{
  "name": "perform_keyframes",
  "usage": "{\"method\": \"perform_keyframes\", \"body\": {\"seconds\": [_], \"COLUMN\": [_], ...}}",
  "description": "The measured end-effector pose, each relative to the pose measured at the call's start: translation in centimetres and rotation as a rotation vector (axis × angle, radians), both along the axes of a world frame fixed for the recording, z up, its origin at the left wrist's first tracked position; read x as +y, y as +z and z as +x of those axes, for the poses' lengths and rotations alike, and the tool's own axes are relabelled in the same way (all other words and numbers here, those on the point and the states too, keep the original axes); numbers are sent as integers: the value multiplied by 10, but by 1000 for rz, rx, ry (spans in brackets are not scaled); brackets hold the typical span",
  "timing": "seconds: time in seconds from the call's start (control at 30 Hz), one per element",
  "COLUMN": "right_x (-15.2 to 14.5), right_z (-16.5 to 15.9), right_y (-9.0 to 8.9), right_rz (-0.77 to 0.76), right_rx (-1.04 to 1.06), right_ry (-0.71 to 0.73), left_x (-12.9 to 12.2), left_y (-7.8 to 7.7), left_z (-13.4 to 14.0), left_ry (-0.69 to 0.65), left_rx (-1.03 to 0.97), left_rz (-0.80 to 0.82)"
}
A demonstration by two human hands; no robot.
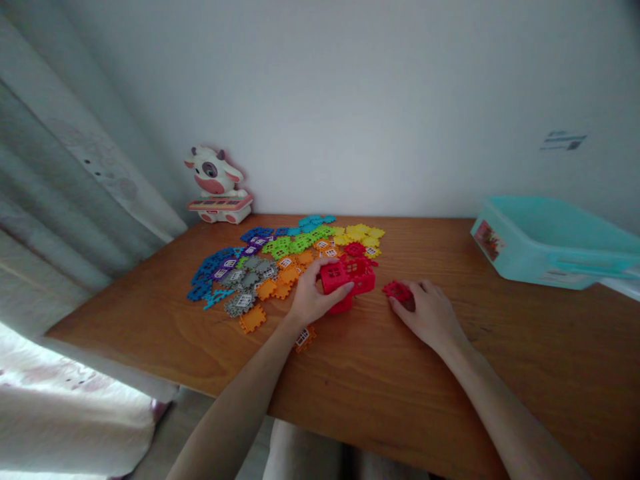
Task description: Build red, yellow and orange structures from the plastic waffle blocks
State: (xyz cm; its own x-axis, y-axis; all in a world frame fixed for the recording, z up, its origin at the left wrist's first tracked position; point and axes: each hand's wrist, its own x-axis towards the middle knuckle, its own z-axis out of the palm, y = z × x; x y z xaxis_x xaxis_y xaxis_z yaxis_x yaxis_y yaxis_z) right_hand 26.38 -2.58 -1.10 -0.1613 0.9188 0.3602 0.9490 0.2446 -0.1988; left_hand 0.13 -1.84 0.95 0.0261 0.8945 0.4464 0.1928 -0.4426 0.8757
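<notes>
- The left hand [311,295] grips a red block structure [363,284], thumb in front and fingers behind, over the middle of the worktop [525,353].
- To its right, the right hand [433,312] has thumb and fingertips closed around a small red piece [397,291].
- Colourful tiles [290,275] spread from the back edge towards the left edge.
- A cow toy [216,183] sits at the back left corner.
- A turquoise bin [530,267] stands near the back right corner.
</notes>
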Motion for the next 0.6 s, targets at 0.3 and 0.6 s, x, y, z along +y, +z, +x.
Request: {"method": "perform_keyframes", "body": {"seconds": [0.3,0.6], "right_x": [-4,-23], "right_z": [-6,-36], "right_y": [7,15], "right_rz": [82,-84], "right_rx": [603,786], "right_ry": [332,309], "left_x": [-6,-3], "left_y": [-7,-11], "left_z": [6,-1], "left_ry": [-248,-219], "left_rx": [247,228], "left_rz": [19,53]}}
